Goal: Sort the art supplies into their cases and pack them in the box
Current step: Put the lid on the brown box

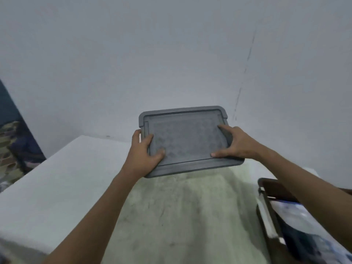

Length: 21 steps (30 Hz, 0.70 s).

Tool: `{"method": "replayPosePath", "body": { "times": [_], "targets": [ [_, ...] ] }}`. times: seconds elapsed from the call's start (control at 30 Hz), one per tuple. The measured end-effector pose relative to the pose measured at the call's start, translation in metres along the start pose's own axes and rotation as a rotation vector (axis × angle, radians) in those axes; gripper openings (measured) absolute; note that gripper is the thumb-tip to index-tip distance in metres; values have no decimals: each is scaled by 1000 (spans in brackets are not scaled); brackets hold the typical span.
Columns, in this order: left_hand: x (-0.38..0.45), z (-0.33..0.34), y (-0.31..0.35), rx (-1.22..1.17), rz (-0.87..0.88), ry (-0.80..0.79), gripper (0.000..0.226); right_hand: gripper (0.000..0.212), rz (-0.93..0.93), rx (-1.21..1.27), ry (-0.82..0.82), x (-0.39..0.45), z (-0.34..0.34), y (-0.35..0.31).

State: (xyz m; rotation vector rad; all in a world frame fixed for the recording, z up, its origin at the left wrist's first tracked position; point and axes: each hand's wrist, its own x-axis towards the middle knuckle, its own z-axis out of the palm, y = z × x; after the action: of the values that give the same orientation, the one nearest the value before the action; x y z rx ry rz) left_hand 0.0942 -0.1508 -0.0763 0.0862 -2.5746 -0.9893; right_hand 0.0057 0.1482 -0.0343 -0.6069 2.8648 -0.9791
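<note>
A grey plastic box lid (185, 138) with a raised rim lies flat at the far end of the white table; whatever is under it is hidden. My left hand (142, 153) grips the lid's left edge, fingers curled over the side and thumb on top. My right hand (231, 143) lies on the lid's right part with fingers spread and fairly straight, pressing on its top. No art supplies or cases show.
The white table (57, 180) has a stained, greenish middle strip. A dark brown object with a blue-and-white item in it (289, 218) sits at the lower right under my right forearm. A pale wall stands behind. Patterned fabric (13, 149) lies at the left.
</note>
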Motion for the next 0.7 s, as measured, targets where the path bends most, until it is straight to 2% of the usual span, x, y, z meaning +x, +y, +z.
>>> {"method": "replayPosePath", "body": {
  "times": [0.17,0.3,0.4,0.53,0.7],
  "targets": [
    [-30,60,114,-26,151,-155,80,119,143,-6,156,-126,-78,75],
    [-66,120,181,-9,139,-323,89,106,272,-23,192,-221,-112,126],
    [-97,157,218,16,93,-435,87,110,411,-62,171,-268,-123,163],
    [-128,185,242,68,58,-456,78,114,466,-79,94,-296,-121,194],
    [-148,196,249,137,41,-392,68,115,452,-96,82,-305,-113,209]
  ]
}}
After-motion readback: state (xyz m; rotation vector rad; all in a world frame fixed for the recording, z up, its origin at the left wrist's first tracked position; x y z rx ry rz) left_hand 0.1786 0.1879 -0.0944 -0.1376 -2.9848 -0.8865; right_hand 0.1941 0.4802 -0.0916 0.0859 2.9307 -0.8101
